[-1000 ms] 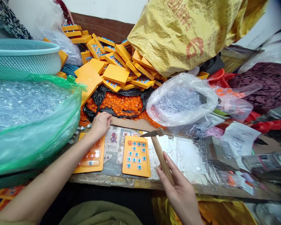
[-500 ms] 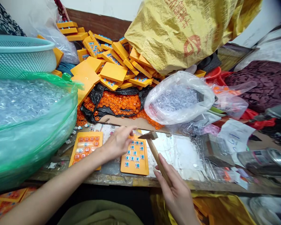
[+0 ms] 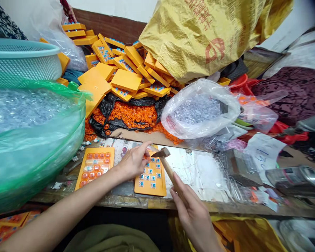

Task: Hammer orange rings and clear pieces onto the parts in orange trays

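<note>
Pinching something small at the top edge of the orange keypad plate [image 3: 151, 176], the left hand [image 3: 133, 162] steadies it on the workbench [image 3: 199, 171], probably so the piece sits in its place. The right hand [image 3: 193, 213] is closed around the wooden handle of a small hammer [image 3: 161, 154], whose head hangs just above that spot. What the left fingertips hold is too small to make out. A second plate [image 3: 93, 168] lies beside.

Left hand [image 3: 133, 161] on orange panel [image 3: 151, 176]; right hand [image 3: 193, 213] grips hammer [image 3: 166, 161].
</note>
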### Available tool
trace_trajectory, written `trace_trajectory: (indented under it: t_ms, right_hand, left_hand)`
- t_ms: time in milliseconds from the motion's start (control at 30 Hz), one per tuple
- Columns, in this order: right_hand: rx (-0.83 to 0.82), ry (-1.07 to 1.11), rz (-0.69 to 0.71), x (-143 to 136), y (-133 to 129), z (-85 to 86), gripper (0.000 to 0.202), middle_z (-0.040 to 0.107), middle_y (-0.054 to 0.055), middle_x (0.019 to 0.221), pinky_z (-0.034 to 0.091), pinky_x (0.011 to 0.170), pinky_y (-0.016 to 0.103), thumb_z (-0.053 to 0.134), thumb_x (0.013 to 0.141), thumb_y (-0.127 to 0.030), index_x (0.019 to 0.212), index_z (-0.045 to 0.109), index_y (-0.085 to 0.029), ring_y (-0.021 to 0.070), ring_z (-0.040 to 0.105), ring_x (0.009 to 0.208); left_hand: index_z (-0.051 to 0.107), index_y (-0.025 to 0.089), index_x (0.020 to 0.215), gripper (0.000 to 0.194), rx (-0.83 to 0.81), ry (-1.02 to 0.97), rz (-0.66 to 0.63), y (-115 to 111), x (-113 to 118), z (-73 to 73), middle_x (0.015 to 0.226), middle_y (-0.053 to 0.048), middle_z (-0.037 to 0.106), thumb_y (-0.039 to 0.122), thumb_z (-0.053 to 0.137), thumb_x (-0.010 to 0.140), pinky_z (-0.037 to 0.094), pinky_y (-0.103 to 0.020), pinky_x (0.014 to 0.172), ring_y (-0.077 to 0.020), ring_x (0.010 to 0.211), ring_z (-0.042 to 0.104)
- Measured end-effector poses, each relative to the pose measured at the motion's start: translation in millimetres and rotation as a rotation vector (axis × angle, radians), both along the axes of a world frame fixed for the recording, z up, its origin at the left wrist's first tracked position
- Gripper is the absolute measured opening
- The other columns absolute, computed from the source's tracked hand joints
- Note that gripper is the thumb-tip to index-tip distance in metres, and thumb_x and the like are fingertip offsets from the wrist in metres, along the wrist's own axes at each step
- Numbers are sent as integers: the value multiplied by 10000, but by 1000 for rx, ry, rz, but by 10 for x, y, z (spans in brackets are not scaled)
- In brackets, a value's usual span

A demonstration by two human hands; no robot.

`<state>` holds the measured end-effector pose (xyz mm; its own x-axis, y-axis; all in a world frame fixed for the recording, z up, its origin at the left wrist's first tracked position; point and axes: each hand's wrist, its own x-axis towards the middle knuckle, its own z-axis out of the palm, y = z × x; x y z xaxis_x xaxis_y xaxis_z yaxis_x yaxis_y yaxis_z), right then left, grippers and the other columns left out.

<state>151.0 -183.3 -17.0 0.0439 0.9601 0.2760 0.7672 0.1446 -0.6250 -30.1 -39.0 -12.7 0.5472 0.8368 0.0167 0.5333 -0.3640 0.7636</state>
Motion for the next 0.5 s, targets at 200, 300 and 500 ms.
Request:
trace_trajectory:
  t_ms: [200, 300, 500]
  right_hand:
    - [51, -56, 31, -36, 13, 59, 473, 678, 62, 949, 524, 725, 201, 445, 935, -156, 1397, 445, -255, 135, 670, 780]
    - [-1, -131, 58, -59, 2, 23, 464, 667, 48, 842, 519, 630, 171, 389, 956, -171, 1412, 424, -242, 118, 659, 682]
    - [9, -66, 61, 11, 40, -22, 513, 666, 62, 1058, 526, 728, 168, 469, 931, -175, 1428, 384, -271, 135, 670, 907]
  left_hand:
    - [400, 175, 1301, 575, 7, -15, -30, 26, -18, -13, 958, -67, 688, 61, 530, 752, 486, -388, 829, -229, 908, 639]
    - [400, 194, 1298, 584, 1, -17, -32, 28, -24, -28, 975, -56, 697, 55, 542, 749, 489, -372, 830, -224, 921, 646]
    - [420, 176, 1305, 576, -7, -22, 0, 35, -31, 8, 954, -54, 716, 81, 574, 759, 497, -366, 833, -216, 910, 657]
